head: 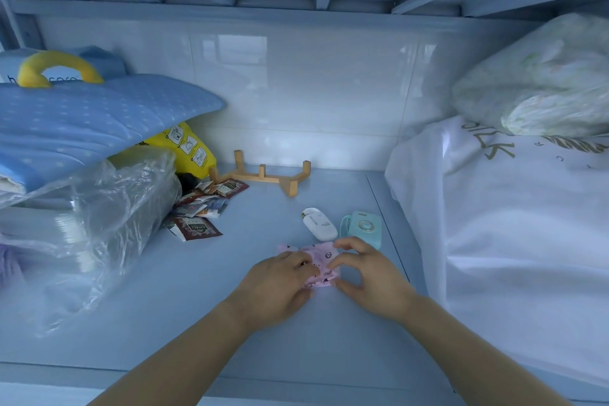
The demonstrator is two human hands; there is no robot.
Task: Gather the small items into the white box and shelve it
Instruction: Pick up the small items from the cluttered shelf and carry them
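A small pink patterned packet [321,265] lies on the pale blue shelf surface [230,306]. My left hand [280,287] presses on its left side and my right hand [369,273] pinches its right edge with thumb and fingers. Just behind the packet sit a white oval device [319,223] and a mint green gadget with a ring [362,227]. Several dark red tea sachets [201,211] lie scattered further left. No white box is in view.
A light wooden rack [273,173] stands by the tiled back wall. At left, a clear plastic bag [92,217] covers stacked things under blue bedding [82,122]; a yellow pouch [184,148] sits behind. A large white bag [510,224] fills the right side.
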